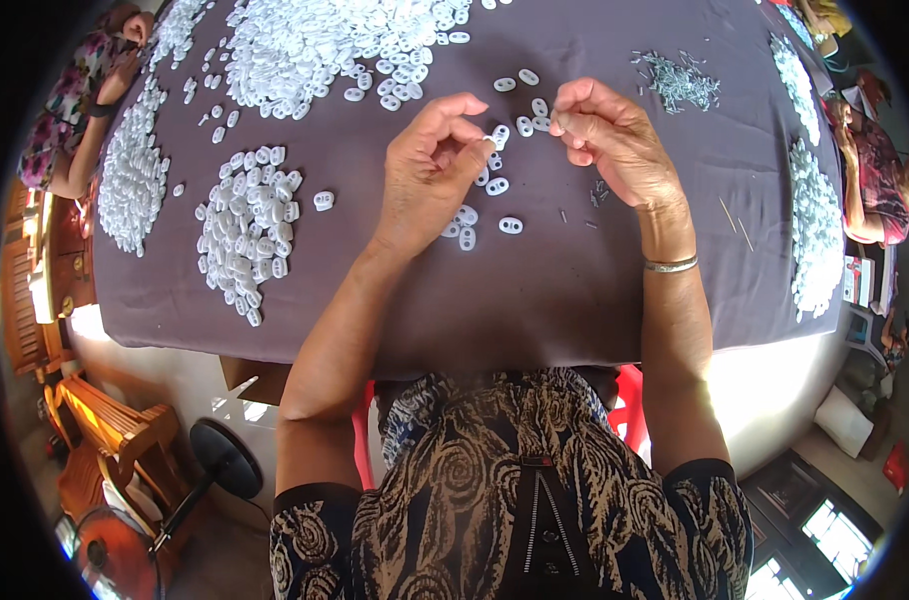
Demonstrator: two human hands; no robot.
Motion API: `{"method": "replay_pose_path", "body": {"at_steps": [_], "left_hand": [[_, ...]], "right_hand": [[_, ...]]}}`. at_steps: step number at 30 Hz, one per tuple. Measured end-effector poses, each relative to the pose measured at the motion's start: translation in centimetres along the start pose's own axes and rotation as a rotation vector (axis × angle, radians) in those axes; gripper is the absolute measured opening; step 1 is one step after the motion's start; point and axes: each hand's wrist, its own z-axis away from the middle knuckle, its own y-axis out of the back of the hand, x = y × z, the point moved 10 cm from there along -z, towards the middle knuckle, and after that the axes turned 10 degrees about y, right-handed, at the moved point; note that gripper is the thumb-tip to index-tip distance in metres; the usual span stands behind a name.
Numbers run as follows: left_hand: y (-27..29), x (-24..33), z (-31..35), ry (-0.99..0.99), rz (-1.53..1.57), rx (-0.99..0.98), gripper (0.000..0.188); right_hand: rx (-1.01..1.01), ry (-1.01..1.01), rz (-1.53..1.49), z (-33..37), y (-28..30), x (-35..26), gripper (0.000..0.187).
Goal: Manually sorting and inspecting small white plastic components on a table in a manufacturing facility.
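Observation:
My left hand (435, 165) is bent with thumb and fingers drawn together, and a small white oval plastic piece with two holes (500, 134) shows at its thumb tip. Across from it, my right hand (615, 140) pinches thumb against fingers; whatever sits in that pinch is too small to make out. Between and below the hands lie several loose white oval pieces, among them one oval piece (512, 226) lying apart nearer me. A few short metal pins (600, 192) rest on the dark tablecloth (495, 310) beside my right wrist.
A large heap of white pieces (295, 50) spreads at the far left, with a smaller pile (250, 230) nearer me. Metal pins (683, 82) are heaped at the far right. Two thin sticks (735, 222) lie right of my forearm. Other people sit at both table sides, beside more heaps (815, 230).

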Motion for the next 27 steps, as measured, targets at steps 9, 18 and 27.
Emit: {"method": "replay_pose_path", "body": {"at_steps": [9,18,27], "left_hand": [[-0.3,0.3,-0.1,-0.03,0.093,-0.012,0.033],[-0.3,0.1,-0.1,-0.019,0.047,-0.007,0.031],[0.0,-0.1,-0.1,0.005,0.017,-0.032,0.032]], "right_hand": [[-0.057,0.105,0.505,-0.3,0.6,-0.3,0.009],[-0.073,0.186,0.913,0.1,0.0,-1.2,0.01],[-0.124,0.288,0.902,0.2,-1.5,-1.9,0.004]]}}
